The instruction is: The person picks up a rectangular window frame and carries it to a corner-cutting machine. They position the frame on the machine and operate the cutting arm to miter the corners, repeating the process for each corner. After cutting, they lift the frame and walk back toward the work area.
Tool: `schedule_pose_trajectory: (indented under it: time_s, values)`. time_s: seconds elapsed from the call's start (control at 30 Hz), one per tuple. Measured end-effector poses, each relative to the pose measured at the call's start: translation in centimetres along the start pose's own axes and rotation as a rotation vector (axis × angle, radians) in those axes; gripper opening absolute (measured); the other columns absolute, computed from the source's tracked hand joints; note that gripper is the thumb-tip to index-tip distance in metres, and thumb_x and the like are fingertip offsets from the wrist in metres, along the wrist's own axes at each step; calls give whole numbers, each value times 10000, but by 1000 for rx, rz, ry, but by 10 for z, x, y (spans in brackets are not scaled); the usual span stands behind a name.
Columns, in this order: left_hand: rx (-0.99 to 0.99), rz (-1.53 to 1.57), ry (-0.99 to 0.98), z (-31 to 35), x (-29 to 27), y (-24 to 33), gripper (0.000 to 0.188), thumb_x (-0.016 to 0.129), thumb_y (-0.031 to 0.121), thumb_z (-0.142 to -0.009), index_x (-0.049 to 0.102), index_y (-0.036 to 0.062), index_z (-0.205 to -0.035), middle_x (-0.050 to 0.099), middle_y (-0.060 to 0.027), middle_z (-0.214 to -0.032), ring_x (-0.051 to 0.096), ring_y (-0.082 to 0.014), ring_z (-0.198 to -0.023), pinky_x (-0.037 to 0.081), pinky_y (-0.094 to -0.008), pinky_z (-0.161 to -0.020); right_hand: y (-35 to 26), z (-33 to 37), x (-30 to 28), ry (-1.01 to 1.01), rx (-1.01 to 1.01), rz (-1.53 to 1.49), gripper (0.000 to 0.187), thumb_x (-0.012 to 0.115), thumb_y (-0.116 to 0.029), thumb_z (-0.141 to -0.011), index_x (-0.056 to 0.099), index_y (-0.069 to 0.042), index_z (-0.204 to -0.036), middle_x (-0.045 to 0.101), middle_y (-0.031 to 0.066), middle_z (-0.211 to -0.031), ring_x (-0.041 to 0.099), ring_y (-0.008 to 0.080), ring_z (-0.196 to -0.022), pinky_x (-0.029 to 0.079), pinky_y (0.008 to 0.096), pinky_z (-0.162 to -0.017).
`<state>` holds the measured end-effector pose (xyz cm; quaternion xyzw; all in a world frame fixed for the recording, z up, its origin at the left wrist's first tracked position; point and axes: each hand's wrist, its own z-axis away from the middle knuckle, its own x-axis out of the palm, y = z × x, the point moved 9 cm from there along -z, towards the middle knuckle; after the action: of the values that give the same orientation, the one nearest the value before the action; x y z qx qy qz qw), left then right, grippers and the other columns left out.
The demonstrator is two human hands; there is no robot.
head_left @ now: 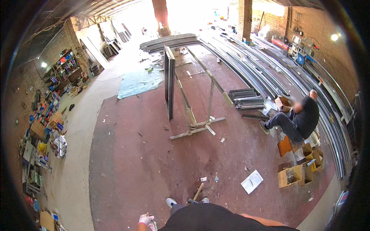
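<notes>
At the bottom edge, left of my dark shirt, my left hand [146, 219] shows in a whitish glove. Its fingers look curled around something small and pale that I cannot make out. My right hand is out of view; only a strip of my right arm [262, 220] appears beside the shirt. By my shoes lies a hammer [199, 191] with a wooden handle, its dark head partly next to my leg. Farther ahead, dark frame profiles [169, 82] stand upright against a metal trestle [192, 115], apart from my hands.
A person [304, 117] sits low at the right among cardboard boxes [290, 176]. Long metal profiles [246, 57] cover the floor behind. White papers [252, 181] lie on the reddish floor, and a light blue sheet [139, 82] lies farther off. Clutter lines the left wall.
</notes>
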<state>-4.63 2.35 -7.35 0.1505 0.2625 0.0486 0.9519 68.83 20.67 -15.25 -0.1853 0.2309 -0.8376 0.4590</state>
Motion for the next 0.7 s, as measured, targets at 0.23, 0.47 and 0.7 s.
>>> schedule_pose_trajectory:
  time_s: [0.23, 0.47, 0.7]
  values:
    - [-10, -473, -17, 20, 1, -19, 789, 825, 441, -846, 565, 65, -1489, 737, -92, -1304, 722, -184, -1004, 582, -343, -871, -110, 69, -5, 84, -340, 210, 647, 692, -442, -960, 540, -190, -1536, 663, 200, -1392, 653, 286, -1253, 482, 390, -1065]
    - [24, 26, 84, 34, -29, 59, 485, 849, 99, -823, 705, 32, -1281, 752, -55, -994, 683, -178, -804, 583, -391, -705, -210, 24, -23, 126, -102, 636, 592, 601, -513, -975, 598, -209, -1484, 681, 202, -1363, 644, 389, -1261, 516, 482, -1032]
    - [132, 64, 79, 49, -25, 115, 242, 838, 171, -869, 775, 38, -1060, 757, -40, -910, 669, -156, -767, 572, -369, -704, -106, 38, -33, -135, 25, 549, 756, 604, -620, -965, 482, -203, -1583, 686, 169, -1378, 649, 338, -1264, 482, 444, -1076]
